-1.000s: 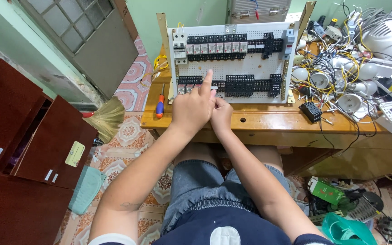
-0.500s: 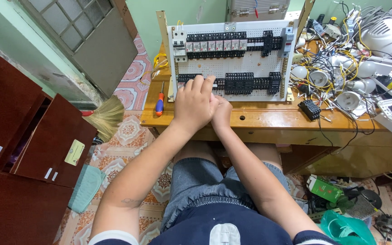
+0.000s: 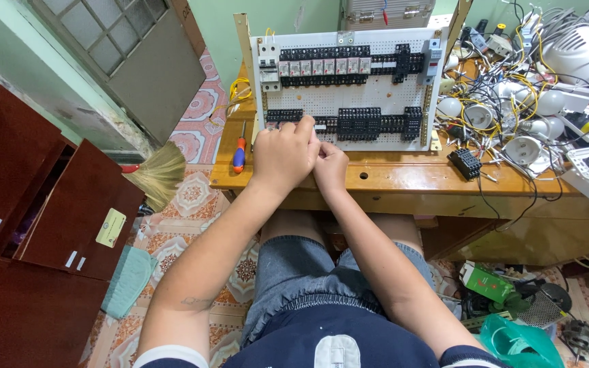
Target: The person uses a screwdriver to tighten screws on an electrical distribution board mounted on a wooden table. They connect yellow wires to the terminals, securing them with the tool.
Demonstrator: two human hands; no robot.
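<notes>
Hands are meeting at the lower left of the panel [image 3: 349,88], a white perforated board that is standing tilted on the desk [image 3: 403,180]. The left hand [image 3: 284,153] is curling over the spot, knuckles up, its fingers bent down against the lower row of black terminal blocks [image 3: 369,124]; whether they are pinching anything I cannot tell, since the back of the hand is covering the tips. The right hand [image 3: 332,167] is sitting just beside and slightly below it, touching it, thumb and forefinger drawn together near the same row; what, if anything, lies between them is too small to make out. The blocks are running rightward from under the left fingers, so the grip is lying at that row's left end. Above, an upper row of relays [image 3: 325,66] is spanning the board. A screwdriver [image 3: 239,155] with a red and blue handle is lying on the desk left of the hands, apart from them. Tangled wires and lamp sockets [image 3: 512,116] are crowding the desk's right side.
</notes>
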